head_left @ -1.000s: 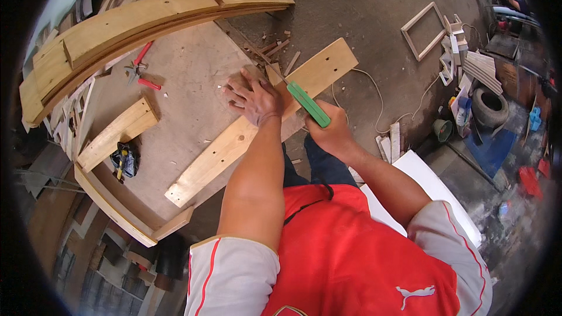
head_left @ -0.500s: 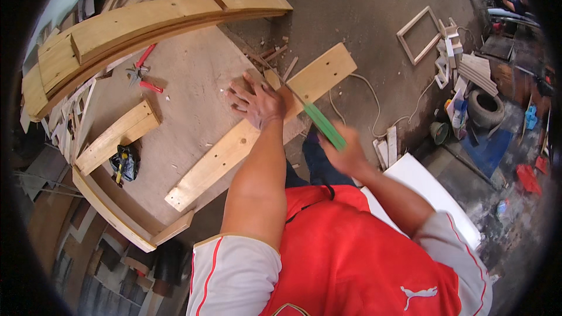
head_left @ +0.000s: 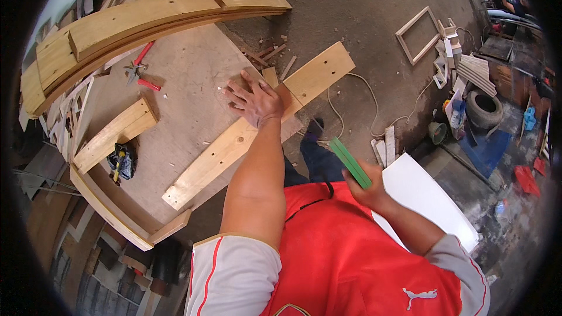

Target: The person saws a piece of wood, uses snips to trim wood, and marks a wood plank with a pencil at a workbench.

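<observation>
My left hand [head_left: 256,100] presses with spread fingers on a long light wooden plank [head_left: 205,164], which lies diagonally across a plywood sheet [head_left: 199,70]. A dark line crosses the plank just right of that hand. Below and right of the plank, my right hand [head_left: 366,190] grips a green-handled tool [head_left: 345,158], held away from the wood; its blade is hard to make out here. Red-handled pliers or cutters [head_left: 140,73] lie left of my left hand. A shorter board [head_left: 117,134] has a dark bag with a yellow-handled tool [head_left: 122,161] beside it.
A curved laminated timber piece [head_left: 134,20] spans the upper left, above a curved frame [head_left: 111,210]. A wooden rectangular frame [head_left: 417,35], a cord, a tyre [head_left: 486,111] and scraps lie on the floor at right. A white board [head_left: 421,193] sits beside me. Someone [head_left: 509,0] is at the far top right.
My right hand has drawn the green-handled tool down and to the right, off the plank toward my body. My left hand has stayed on the plank.
</observation>
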Demonstrator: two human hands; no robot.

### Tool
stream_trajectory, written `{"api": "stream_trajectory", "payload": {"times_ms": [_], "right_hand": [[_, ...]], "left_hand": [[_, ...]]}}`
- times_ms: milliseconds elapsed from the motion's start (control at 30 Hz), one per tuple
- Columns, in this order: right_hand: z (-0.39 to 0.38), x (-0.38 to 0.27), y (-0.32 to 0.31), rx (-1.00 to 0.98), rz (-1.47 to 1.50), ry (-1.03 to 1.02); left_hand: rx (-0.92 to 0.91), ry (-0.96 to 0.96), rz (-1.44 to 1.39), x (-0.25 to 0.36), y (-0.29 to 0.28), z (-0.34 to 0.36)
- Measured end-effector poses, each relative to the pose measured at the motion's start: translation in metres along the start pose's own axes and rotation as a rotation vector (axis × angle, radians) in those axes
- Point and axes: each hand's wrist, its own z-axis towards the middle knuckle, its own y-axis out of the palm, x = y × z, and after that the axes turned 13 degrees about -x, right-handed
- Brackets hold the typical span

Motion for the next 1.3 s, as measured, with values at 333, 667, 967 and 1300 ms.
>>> {"api": "stream_trajectory", "payload": {"times_ms": [333,667,967,1300], "right_hand": [[0.075,0.021,0.014,0.042,0.117,0.029],[0.112,0.021,0.011,0.032,0.167,0.063],[0.026,0.021,0.011,0.056,0.075,0.004],[-0.011,0.006,-0.003,-0.025,0.045,0.094]], "left_hand": [[-0.027,0.002,0.017,0.014,-0.002,0.002],[-0.021,0.016,0.026,0.021,-0.003,-0.003],[0.043,0.023,0.016,0.006,-0.003,0.001],[0.049,0.012,0.018,0.004,0.003,0.001]]}}
